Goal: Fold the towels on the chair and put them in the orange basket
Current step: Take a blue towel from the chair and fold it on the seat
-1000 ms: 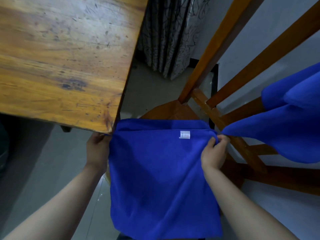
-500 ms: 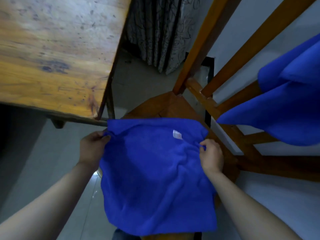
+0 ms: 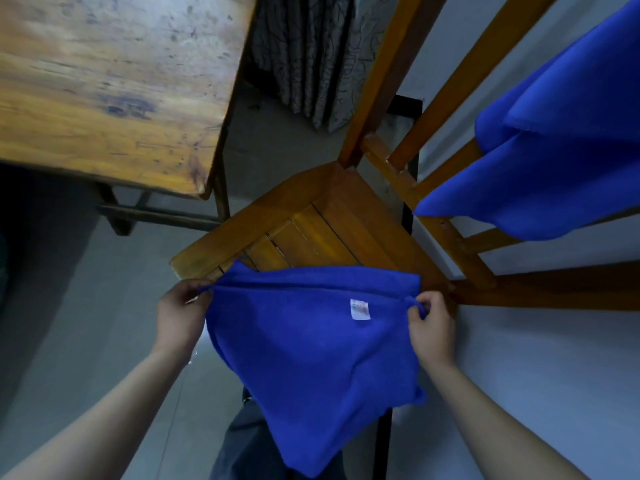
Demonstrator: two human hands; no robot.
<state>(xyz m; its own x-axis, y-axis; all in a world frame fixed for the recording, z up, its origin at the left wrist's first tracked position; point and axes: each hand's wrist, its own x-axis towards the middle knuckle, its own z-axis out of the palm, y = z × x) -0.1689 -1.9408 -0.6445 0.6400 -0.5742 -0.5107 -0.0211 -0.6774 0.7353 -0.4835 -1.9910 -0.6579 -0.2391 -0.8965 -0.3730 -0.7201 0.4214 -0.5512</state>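
Slippage is the main risk. Left hand (image 3: 180, 317) pinches the towel (image 3: 311, 358) by its upper left corner, and only a thin tab of cloth shows in that grip; it looks to me like a light tug could pull it free, letting the layers slide apart. Between the hands the top edge hangs taut just in front of the chair (image 3: 311, 223) seat, with a white label (image 3: 360, 309) near the right corner. Below them the doubled cloth sags to a crooked point, so the next fold may come out skewed. Right hand (image 3: 431, 327) pinches the upper right corner. Up and right of it, a second towel (image 3: 554, 150) drapes over the chair back, unfolded. No basket is in view.
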